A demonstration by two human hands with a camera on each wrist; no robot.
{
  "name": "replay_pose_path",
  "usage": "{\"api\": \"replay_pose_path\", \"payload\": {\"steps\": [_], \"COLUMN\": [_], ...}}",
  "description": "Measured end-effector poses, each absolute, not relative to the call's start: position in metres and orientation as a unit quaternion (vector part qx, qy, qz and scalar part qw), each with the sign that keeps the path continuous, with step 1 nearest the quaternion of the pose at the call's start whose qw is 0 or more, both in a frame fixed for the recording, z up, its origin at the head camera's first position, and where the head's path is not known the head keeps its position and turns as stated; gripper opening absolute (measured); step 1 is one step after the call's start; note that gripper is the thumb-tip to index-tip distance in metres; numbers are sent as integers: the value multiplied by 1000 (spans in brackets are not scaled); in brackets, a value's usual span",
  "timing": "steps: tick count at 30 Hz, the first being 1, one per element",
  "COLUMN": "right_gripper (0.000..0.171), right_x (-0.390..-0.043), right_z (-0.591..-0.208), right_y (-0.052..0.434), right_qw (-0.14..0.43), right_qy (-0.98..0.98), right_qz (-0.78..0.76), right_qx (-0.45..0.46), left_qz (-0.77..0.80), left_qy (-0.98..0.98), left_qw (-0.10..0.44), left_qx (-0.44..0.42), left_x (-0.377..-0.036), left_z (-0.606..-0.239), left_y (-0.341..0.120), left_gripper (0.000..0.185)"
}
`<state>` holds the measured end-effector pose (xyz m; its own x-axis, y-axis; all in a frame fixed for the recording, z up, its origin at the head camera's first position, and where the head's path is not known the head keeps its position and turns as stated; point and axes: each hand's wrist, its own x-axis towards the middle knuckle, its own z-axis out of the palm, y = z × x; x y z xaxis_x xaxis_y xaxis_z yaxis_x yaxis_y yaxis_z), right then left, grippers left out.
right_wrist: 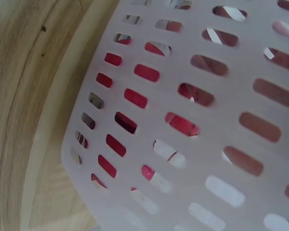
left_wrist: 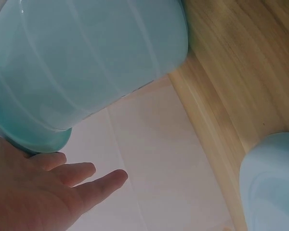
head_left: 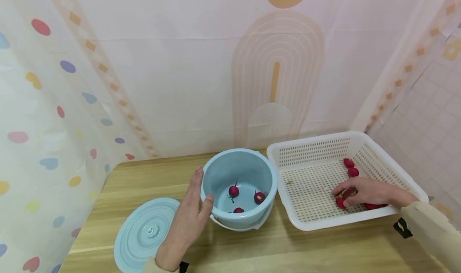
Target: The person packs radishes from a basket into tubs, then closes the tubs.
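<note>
Right hand [head_left: 363, 192] in white basket [head_left: 309, 145], fingers curled on a radish [head_left: 340, 203], partly hidden; more radishes under palm. Left hand [head_left: 187, 221] flat, fingers straight, against blue bucket [head_left: 248, 221] w/ 3 radishes; lid [head_left: 140, 235] beside.

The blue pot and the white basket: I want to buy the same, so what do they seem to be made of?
The blue pot looks like moulded plastic, smooth and slightly glossy: soft highlights run along its wall in the left wrist view. The white basket also looks plastic, matte, with even moulded slots in its walls and floor.
</note>
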<state>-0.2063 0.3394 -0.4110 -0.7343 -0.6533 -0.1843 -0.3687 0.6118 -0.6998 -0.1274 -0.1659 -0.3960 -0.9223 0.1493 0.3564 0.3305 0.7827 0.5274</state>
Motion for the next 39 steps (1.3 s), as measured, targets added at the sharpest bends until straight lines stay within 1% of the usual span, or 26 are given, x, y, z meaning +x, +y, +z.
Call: {"api": "replay_pose_path", "payload": {"steps": [9, 17, 20, 22, 27, 30, 39], "right_gripper": [30, 27, 26, 25, 21, 22, 27], "right_x": [-208, -208, -206, -206, -203, -200, -193], "right_z": [-415, -413, -412, -412, -409, -406, -400], "right_y": [337, 338, 340, 342, 344, 345, 344], "right_qw": [204, 179, 160, 137, 71, 40, 11], "right_qy": [874, 887, 891, 893, 881, 874, 861], "right_qz": [-301, -285, -288, -289, -300, -304, -342], "right_qx": [-321, -317, -312, -317, -360, -378, -376], "left_qz": [-304, -307, -307, -307, -309, -311, -315], "left_qy": [-933, -931, -931, -932, -930, -929, -929], "left_qw": [146, 151, 149, 147, 151, 154, 150], "left_qx": [-126, -129, -129, -126, -127, -131, -122], "left_x": [-127, -128, -129, -128, -127, -126, -126], "left_z": [-395, -395, -396, -397, -396, -394, -394], "left_y": [-166, -167, -166, -166, -166, -165, -165], "left_gripper": [70, 69, 70, 70, 70, 70, 70]}}
